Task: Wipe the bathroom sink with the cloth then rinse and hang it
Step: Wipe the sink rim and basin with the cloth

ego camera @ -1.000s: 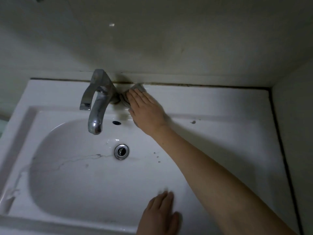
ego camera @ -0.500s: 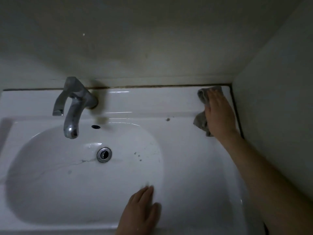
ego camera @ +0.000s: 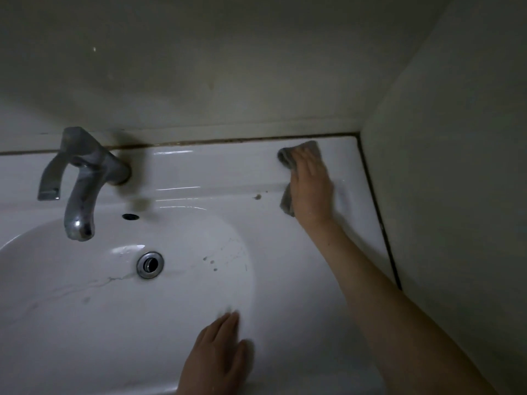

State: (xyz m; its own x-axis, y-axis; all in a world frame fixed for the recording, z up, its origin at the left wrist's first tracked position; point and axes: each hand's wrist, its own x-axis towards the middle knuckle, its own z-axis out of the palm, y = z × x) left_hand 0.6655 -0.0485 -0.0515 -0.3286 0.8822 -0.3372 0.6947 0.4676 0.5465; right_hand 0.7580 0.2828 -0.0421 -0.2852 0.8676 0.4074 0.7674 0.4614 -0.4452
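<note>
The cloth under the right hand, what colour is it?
Grey cloth, seen in the head view.

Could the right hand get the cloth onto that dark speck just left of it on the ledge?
Probably yes. The right hand presses the cloth flat on the sink ledge, and the speck lies close beside it with only bare wet porcelain between them.

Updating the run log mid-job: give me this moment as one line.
phase: wiping | right hand: pressing grey cloth on sink back ledge, right corner | left hand: flat on front rim | faucet: no water visible
</note>
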